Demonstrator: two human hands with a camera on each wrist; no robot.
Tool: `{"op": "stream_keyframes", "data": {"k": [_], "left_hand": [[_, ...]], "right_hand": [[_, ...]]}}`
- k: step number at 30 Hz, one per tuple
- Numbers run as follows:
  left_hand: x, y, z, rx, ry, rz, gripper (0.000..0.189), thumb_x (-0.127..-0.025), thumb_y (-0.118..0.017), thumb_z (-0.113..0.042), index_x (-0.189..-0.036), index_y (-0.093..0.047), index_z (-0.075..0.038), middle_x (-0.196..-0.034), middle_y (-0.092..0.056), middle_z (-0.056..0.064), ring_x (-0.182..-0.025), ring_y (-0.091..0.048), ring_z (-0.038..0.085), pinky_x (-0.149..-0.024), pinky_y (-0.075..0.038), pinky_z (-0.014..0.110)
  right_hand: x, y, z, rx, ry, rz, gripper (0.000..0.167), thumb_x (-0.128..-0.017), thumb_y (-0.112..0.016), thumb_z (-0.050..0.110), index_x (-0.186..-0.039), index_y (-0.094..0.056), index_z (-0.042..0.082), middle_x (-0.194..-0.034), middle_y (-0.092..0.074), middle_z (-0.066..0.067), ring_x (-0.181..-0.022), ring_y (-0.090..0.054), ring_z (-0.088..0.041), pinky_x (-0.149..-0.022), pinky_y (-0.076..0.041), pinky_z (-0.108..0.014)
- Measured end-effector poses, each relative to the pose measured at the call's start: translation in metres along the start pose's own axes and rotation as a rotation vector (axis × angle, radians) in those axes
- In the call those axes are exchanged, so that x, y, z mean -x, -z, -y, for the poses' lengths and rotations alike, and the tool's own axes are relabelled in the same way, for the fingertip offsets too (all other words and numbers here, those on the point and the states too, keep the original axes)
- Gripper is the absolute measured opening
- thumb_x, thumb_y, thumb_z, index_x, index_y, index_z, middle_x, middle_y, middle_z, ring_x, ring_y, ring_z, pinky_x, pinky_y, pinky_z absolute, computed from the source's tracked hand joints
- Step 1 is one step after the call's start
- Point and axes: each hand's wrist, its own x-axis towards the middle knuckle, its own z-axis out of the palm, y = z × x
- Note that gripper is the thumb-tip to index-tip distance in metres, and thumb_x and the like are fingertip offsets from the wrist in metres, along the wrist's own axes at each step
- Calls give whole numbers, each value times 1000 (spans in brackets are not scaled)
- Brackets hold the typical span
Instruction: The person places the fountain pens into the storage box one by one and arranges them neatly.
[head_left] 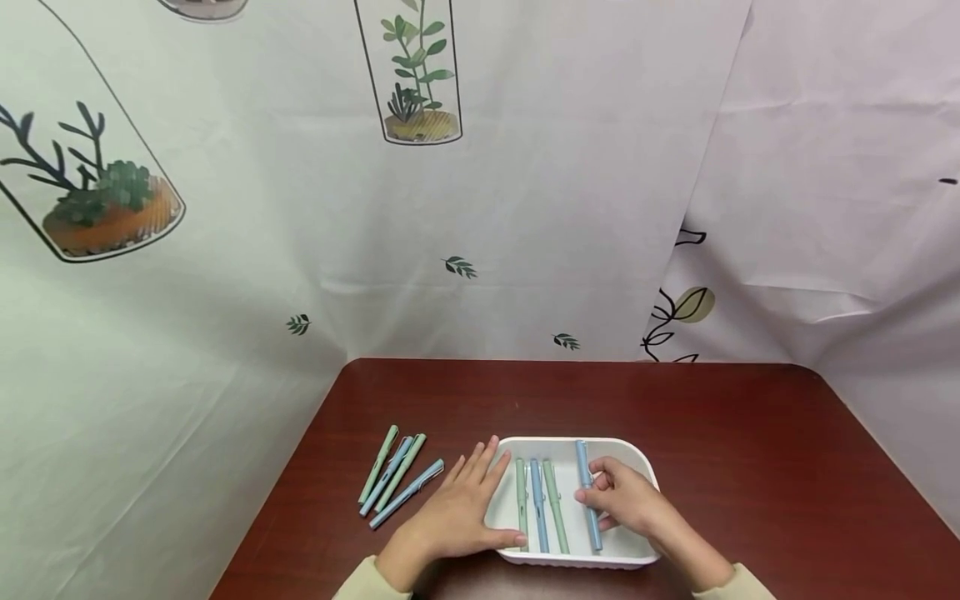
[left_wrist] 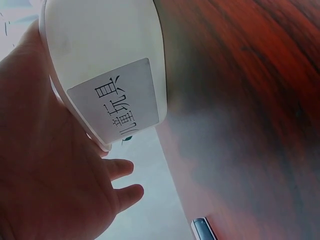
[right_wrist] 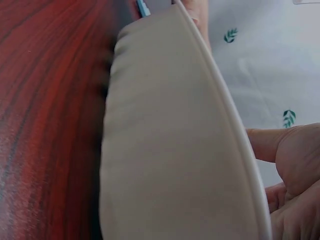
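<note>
My right hand [head_left: 622,500] pinches a blue pen [head_left: 582,462] between thumb and fingers, over the right half of a white tray [head_left: 540,439]. To the left of that pen, a green pen [head_left: 521,487], a blue pen [head_left: 537,504] and another green pen [head_left: 554,504] lie side by side in the tray. Fingers spread, my left hand [head_left: 465,512] rests on the tray's left rim, its thumb over the near left corner. In the left wrist view the tray's outer wall [left_wrist: 100,40] carries a printed label [left_wrist: 115,100]. The right wrist view shows the opposite wall [right_wrist: 170,130]; the held pen is hidden there.
Left of the tray, a green pen [head_left: 377,465], a blue pen [head_left: 386,477], a green pen [head_left: 401,472] and a slanted blue pen [head_left: 407,493] lie on the dark red table [head_left: 720,417]. A patterned white cloth [head_left: 555,208] hangs behind the table.
</note>
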Motion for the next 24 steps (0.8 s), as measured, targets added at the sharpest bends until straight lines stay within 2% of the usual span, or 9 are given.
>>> {"op": "stream_keyframes", "data": {"k": [8, 17, 24], "left_hand": [[0, 0, -1, -32, 0, -9, 110, -81, -61, -78, -163, -23, -15, -171, -10, 10, -156, -15, 34, -122, -21, 57], [1, 0, -1, -66, -6, -15, 110, -81, -59, -80, -163, -23, -16, -170, -12, 10, -156, -15, 33, -122, -21, 56], [1, 1, -1, -72, -13, -24, 109, -82, -59, -79, -163, -23, -15, -170, -13, 11, -155, -15, 34, -122, -21, 57]], "right_hand": [[-3, -11, -4, 42, -48, -6, 44, -85, -78, 6, -118, -53, -10, -83, -59, -8, -63, -59, -17, -54, -58, -35], [-4, -17, -11, 83, -24, 16, 39, -84, -77, 5, -112, -54, -9, -79, -55, -6, -52, -57, -14, -50, -56, -34], [-7, -21, -10, 143, -43, 6, 37, -84, -78, 7, -110, -56, -6, -77, -56, -6, -47, -58, -13, -48, -52, -30]]}}
